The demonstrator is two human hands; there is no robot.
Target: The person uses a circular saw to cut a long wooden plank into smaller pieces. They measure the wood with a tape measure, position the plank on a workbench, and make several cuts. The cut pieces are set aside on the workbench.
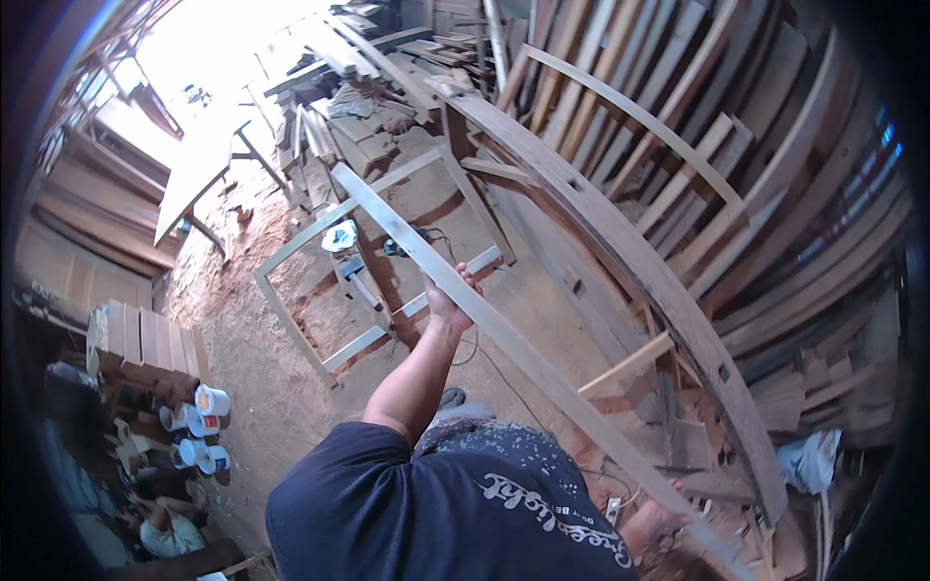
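Observation:
A long, pale wooden board (523,349) slants across in front of me, its far end over a wooden frame on the ground. My left hand (452,298) is closed around it near the middle, with fingers curled over its edge. Closer to my body, my right hand (661,511) grips the near part of the same board; some of that hand is hidden. Below the board lies the rectangular wooden frame (295,320) with crosspieces. Inside it rest a hammer (360,283), a blue-and-white plastic bag (339,235) and a dark corded tool (395,246).
A thick plank bench (630,232) runs along my right, with many upright boards (659,58) behind it. Timber is piled (363,126) ahead. White buckets (211,399) stand at left, near another person (170,528). A cord (504,373) crosses the dusty floor.

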